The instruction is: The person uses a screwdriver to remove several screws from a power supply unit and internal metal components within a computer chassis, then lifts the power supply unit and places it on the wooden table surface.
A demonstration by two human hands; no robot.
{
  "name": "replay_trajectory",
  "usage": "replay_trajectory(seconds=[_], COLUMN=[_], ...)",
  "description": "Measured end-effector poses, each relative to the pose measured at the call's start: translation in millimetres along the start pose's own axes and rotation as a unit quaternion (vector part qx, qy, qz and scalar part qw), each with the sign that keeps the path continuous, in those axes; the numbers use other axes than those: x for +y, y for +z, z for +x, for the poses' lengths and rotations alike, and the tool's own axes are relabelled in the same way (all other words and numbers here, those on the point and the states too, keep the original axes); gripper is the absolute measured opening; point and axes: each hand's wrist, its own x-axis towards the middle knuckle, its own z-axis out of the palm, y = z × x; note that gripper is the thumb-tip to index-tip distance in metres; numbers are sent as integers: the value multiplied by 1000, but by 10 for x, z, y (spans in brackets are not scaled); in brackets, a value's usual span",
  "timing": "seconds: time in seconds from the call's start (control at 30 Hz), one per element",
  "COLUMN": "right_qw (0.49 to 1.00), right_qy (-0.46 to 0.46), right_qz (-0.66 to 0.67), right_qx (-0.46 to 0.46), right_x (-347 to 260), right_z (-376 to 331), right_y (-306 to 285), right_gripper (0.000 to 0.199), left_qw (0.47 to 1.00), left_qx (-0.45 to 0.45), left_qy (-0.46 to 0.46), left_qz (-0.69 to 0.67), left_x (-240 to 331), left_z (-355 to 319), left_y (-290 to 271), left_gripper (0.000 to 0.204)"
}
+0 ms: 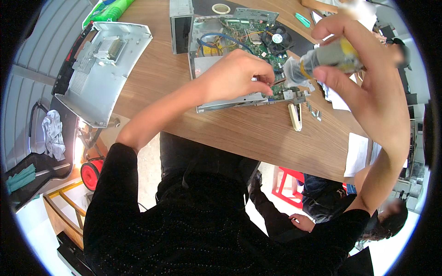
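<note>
An open desktop computer case (202, 32) lies on the wooden table (258, 133), its green motherboard (253, 37) and black fan (277, 38) exposed. My left hand (237, 76) reaches into the case's near edge, fingers pinched on a small part by the board. My right hand (363, 78) is raised close to the camera and grips a grey and yellow screwdriver (322, 57), its tip pointing down-left toward the case.
A grey case side panel (99, 69) lies at the table's left end. A cream-coloured small tool (294, 117) and loose screws (315, 112) lie near the case, papers (357, 154) at right. Another person (331, 202) sits beyond the table edge beside a red stool (287, 184).
</note>
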Motion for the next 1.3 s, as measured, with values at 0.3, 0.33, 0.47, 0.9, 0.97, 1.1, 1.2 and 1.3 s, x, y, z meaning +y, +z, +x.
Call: replay_trajectory(seconds=[0.3, 0.33, 0.47, 0.9, 0.97, 1.1, 1.2, 1.3], right_qw=[996, 996, 996, 959, 947, 916, 835, 716], right_qy=[62, 66, 80, 142, 164, 208, 219, 259], right_qz=[25, 18, 16, 99, 153, 274, 458, 588], right_qx=[60, 63, 43, 226, 232, 207, 212, 273], right_x=[280, 302, 307, 322, 401, 554, 616, 667], right_z=[-202, -228, -289, -763, -971, -1249, -1278, -1222], right_y=[-202, -220, -234, 36, 196, 746, 1188, 1526], right_gripper=[22, 23, 25, 21, 26, 34, 43, 44], left_qw=[986, 985, 988, 960, 918, 802, 747, 725], left_qx=[-154, -155, -144, 163, 232, 217, 198, 178], left_qy=[21, 30, -54, -127, -252, -377, -393, -374], left_qz=[63, 66, -5, 186, 198, 410, 499, 549], left_x=[-332, -350, -355, -226, -404, -1134, -1664, -1824], left_z=[-74, -73, -108, -1050, -1436, -1795, -1788, -1673], left_y=[-71, -79, -126, -633, -898, -1443, -1658, -1729], left_gripper=[29, 30, 37, 17, 17, 18, 9, 14])
